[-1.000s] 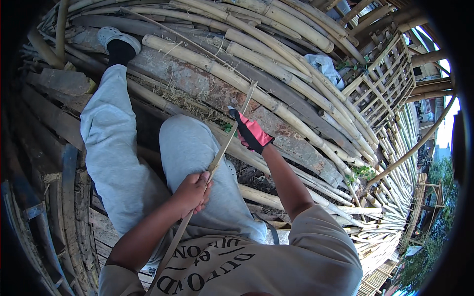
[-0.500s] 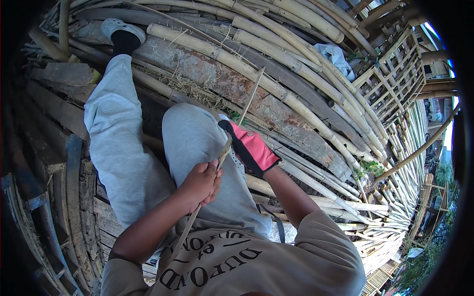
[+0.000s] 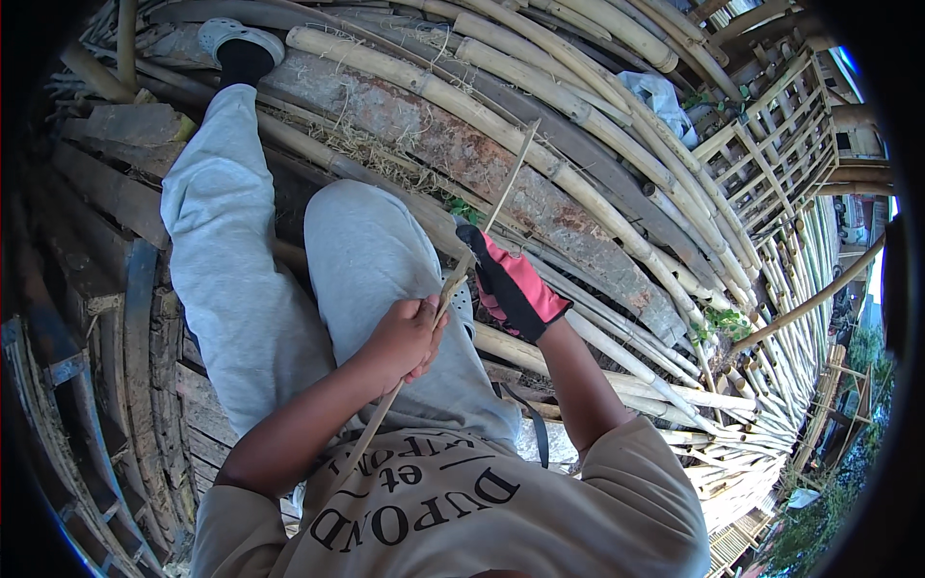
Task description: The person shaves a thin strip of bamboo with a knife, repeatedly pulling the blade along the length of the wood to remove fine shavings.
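Note:
A thin pale bamboo strip (image 3: 514,171) runs slantwise between my hands, from beside my shirt up past my right hand. My bare left hand (image 3: 405,339) is closed around the strip's middle, in front of my bent knee. My right hand (image 3: 518,289) wears a pink and black glove and is closed at the strip a little farther up. The strip looks split or layered between the two hands. The glove hides how its fingers meet the strip. The strip's far end sticks out freely over the ground.
Long bamboo poles (image 3: 482,116) lie across the ground ahead. A bamboo lattice (image 3: 771,144) and a white plastic bag (image 3: 660,104) are at the far right. Old planks (image 3: 116,197) lie on the left. My outstretched leg (image 3: 220,250) rests beside them.
My gloved right hand has shifted right and slightly down, and turned. The strip's far end has swung to the right. My left hand keeps its hold, a little to the right of before.

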The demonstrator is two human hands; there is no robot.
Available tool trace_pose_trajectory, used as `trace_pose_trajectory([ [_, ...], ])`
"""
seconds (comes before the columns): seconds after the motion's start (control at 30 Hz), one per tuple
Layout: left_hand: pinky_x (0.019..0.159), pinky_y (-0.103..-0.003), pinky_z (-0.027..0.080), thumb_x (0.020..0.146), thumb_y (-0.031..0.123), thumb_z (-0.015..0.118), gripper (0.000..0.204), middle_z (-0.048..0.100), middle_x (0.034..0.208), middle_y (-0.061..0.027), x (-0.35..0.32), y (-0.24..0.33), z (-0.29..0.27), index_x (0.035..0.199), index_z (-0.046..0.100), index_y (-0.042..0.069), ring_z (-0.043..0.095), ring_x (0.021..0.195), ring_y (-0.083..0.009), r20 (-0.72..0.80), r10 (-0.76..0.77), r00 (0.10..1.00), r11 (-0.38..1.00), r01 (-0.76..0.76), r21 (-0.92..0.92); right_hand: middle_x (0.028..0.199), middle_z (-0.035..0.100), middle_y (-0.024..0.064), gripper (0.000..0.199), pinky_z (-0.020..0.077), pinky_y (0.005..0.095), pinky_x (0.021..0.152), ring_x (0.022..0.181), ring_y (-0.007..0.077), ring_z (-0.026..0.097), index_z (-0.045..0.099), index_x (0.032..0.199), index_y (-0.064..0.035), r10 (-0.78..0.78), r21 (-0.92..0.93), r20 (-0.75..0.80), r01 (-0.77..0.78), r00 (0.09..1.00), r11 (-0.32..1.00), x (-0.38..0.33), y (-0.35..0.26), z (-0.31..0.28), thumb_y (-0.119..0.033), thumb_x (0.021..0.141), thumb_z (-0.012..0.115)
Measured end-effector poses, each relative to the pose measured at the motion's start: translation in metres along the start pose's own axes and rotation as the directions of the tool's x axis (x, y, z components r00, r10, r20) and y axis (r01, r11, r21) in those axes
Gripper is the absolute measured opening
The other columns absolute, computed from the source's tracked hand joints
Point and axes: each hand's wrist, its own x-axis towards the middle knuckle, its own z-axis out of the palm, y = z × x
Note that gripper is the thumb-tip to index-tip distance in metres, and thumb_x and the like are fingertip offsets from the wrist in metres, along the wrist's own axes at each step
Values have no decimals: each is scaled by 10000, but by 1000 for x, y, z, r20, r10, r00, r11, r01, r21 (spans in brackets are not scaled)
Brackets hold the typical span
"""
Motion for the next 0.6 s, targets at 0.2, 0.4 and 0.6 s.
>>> trace_pose_trajectory([
  [0.2, 328, -264, 291, 1140, 400, 329, 399, 395, 551, 17, 8, 1, 4, 949, 482, 86, 330, 350, -83, 1, 50, 999, 999, -50, 21, 607, 465, -11, 434, 354, 252, 404, 456, 92, 430, 633, 1143, -163, -234, -16, -54, 234, 971, 972, -15, 6, 7, -559, 1066, 474],
  [0.4, 328, -272, 282, 1133, 422, 348, 411, 385, 553, 14, 11, -3, 2, 936, 480, 87, 327, 351, -88, -22, 27, 999, 999, -26, 36, 697, 589, 27, 400, 450, 299, 530, 549, 137, 543, 558, 1334, -63, -292, -533, 24, 260, 956, 805, -23, 8, 16, -356, 1065, 509],
  [0.6, 328, -277, 276, 1129, 441, 352, 426, 373, 547, 26, 12, -5, 6, 926, 478, 87, 323, 355, -85, -66, 37, 997, 998, -33, 57, 709, 579, 31, 526, 483, 315, 570, 575, 152, 535, 439, 1548, -207, -490, -628, 150, 466, 858, 623, -30, 5, 31, -164, 1026, 485],
])
